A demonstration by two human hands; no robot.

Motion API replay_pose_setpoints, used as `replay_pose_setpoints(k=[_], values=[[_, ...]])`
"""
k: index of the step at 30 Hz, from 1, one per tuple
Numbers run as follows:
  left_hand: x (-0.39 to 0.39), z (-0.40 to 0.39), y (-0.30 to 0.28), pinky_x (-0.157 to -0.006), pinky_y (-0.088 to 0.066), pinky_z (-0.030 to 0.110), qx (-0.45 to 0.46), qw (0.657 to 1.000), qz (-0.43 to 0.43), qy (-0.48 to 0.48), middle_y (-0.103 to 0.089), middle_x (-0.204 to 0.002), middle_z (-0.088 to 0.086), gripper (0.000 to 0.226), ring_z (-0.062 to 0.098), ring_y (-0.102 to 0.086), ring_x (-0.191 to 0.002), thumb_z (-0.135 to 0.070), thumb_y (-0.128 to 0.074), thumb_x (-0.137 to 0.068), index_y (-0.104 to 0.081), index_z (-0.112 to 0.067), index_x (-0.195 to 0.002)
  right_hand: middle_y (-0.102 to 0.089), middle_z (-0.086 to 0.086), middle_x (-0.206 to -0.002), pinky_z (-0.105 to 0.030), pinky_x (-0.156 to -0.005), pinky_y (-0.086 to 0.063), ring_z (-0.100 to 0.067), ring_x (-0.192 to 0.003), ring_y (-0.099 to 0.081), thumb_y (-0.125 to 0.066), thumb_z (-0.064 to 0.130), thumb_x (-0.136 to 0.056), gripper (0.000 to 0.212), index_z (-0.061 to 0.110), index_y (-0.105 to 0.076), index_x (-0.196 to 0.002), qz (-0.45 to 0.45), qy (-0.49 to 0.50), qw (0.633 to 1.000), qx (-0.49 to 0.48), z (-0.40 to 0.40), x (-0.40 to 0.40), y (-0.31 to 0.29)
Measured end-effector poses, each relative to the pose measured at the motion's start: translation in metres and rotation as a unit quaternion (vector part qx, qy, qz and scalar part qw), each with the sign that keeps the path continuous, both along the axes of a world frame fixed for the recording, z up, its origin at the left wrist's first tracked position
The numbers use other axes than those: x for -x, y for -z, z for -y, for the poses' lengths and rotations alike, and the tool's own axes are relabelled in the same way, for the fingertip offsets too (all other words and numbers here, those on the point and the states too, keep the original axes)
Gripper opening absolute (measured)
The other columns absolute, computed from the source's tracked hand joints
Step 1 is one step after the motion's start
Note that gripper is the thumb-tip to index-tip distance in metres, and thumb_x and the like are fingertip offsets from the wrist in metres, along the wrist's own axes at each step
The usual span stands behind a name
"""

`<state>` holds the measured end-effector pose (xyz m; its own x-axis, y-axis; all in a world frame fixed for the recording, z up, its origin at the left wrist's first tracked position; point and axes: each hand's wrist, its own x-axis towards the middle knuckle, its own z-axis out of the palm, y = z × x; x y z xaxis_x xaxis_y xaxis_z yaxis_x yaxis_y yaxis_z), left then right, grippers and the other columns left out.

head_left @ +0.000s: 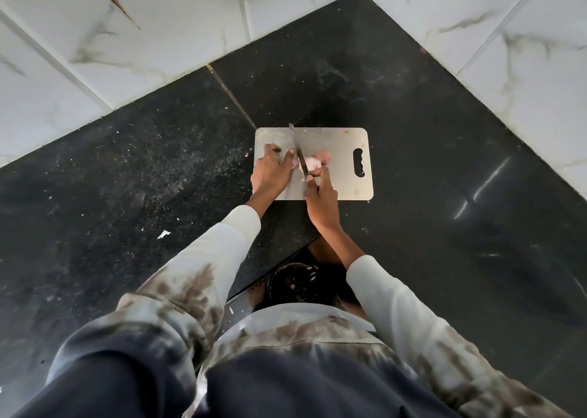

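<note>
Both hands are busy: left hand (271, 171) holds the pale pink lump of food (313, 162) on the grey rectangular cutting board (343, 184) at mid-frame, and right hand (320, 196) grips the steel knife (299, 150). A few pieces look cut; more slicing remains, I judge.

Bright, diffuse light with no hard shadows. White wall tiles (152, 33) run close to clipping. Specular streaks show on the black bench (444, 214) at right. It's sharp around the cutting board (343, 176). Sleeves (203, 278) and torso at the bottom edge are soft and smeared. Tile joints bow toward the corners.
</note>
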<state>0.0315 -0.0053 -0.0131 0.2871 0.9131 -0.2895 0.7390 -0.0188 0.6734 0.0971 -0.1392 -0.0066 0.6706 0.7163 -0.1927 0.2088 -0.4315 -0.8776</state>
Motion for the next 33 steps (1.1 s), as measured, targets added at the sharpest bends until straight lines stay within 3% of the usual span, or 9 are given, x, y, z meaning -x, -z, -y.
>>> replay_pose_setpoints(k=[5,10,14,16,19,25,28,30,33], values=[[0.005,0.0,-0.002,-0.058,-0.054,0.023,0.009,0.995,0.091,0.049,-0.077,-0.092,0.003,0.032,0.017,-0.072,-0.071,-0.039,-0.042,-0.113,-0.052,-0.029,-0.142,-0.065,-0.008,-0.077,-0.042,-0.066,-0.056,-0.02,-0.066,-0.062,-0.043,0.031,-0.111,0.026,0.025,-0.049,-0.136,-0.016,-0.018,1.0,-0.009,-0.007,-0.001,-0.003],[0.019,-0.008,0.004,-0.074,-0.062,0.042,-0.033,0.994,0.052,0.086,-0.076,-0.104,0.006,0.042,0.021,-0.072,-0.08,-0.043,-0.055,-0.103,-0.049,-0.034,-0.144,-0.066,-0.012,-0.077,-0.049,-0.067,-0.056,-0.031,-0.07,-0.067,-0.043,0.029,-0.111,0.014,0.024,-0.051,-0.122,-0.007,-0.041,0.999,-0.001,-0.016,0.0,-0.007],[0.026,-0.015,0.007,-0.088,-0.058,0.04,-0.076,0.993,0.013,0.084,-0.052,-0.135,0.006,0.048,0.026,-0.066,-0.104,-0.044,-0.064,-0.103,-0.057,-0.028,-0.147,-0.066,-0.014,-0.076,-0.051,-0.062,-0.054,-0.035,-0.07,-0.066,-0.042,0.027,-0.111,0.007,0.031,-0.047,-0.108,0.004,-0.046,0.999,-0.004,-0.018,0.003,-0.008],[0.026,-0.02,0.011,-0.097,-0.059,0.041,-0.085,0.992,0.038,0.088,-0.046,-0.137,0.003,0.052,0.024,-0.065,-0.11,-0.04,-0.072,-0.099,-0.06,-0.023,-0.147,-0.066,-0.017,-0.078,-0.052,-0.063,-0.054,-0.039,-0.072,-0.066,-0.041,0.027,-0.111,0.007,0.032,-0.045,-0.11,0.004,-0.039,0.999,-0.006,-0.019,0.004,-0.008],[0.024,-0.023,0.016,-0.108,-0.057,0.043,-0.071,0.991,0.085,0.075,-0.061,-0.138,0.002,0.056,0.021,-0.065,-0.121,-0.027,-0.081,-0.092,-0.062,-0.017,-0.144,-0.068,-0.02,-0.083,-0.052,-0.068,-0.057,-0.039,-0.077,-0.068,-0.04,0.029,-0.111,0.018,0.027,-0.048,-0.128,-0.012,-0.016,1.0,-0.002,-0.019,0.003,-0.006],[0.023,-0.021,0.01,-0.098,-0.058,0.022,-0.055,0.988,0.137,0.044,-0.073,-0.129,-0.003,0.048,0.009,-0.069,-0.113,-0.021,-0.085,-0.09,-0.067,-0.017,-0.135,-0.07,-0.015,-0.09,-0.049,-0.078,-0.059,-0.026,-0.076,-0.068,-0.042,0.029,-0.111,0.042,0.023,-0.04,-0.153,-0.033,-0.001,0.999,0.001,-0.02,-0.001,-0.004],[0.022,-0.023,0.012,-0.094,-0.057,0.017,-0.053,0.987,0.147,0.029,-0.074,-0.128,-0.004,0.045,0.008,-0.07,-0.113,-0.023,-0.086,-0.089,-0.071,-0.019,-0.132,-0.071,-0.012,-0.091,-0.045,-0.08,-0.059,-0.031,-0.086,-0.071,-0.042,0.028,-0.112,0.051,0.022,-0.03,-0.161,-0.032,-0.004,0.999,0.008,-0.021,-0.001,-0.007],[0.02,-0.023,0.014,-0.093,-0.057,0.015,-0.047,0.988,0.149,0.019,-0.075,-0.126,-0.004,0.045,0.008,-0.072,-0.111,-0.022,-0.087,-0.088,-0.072,-0.019,-0.131,-0.071,-0.016,-0.089,-0.048,-0.077,-0.059,-0.034,-0.083,-0.07,-0.043,0.026,-0.111,0.05,0.021,-0.031,-0.16,-0.027,-0.013,1.0,0.005,-0.023,0.001,-0.009],[0.019,-0.023,0.016,-0.093,-0.057,0.014,-0.046,0.988,0.144,0.015,-0.077,-0.122,-0.004,0.046,0.007,-0.073,-0.108,-0.017,-0.088,-0.087,-0.073,-0.017,-0.13,-0.068,-0.004,-0.079,-0.052,-0.073,-0.059,-0.024,-0.072,-0.069,-0.043,0.027,-0.11,0.036,0.022,-0.044,-0.146,-0.005,-0.032,0.999,-0.003,-0.026,0.004,-0.008]])
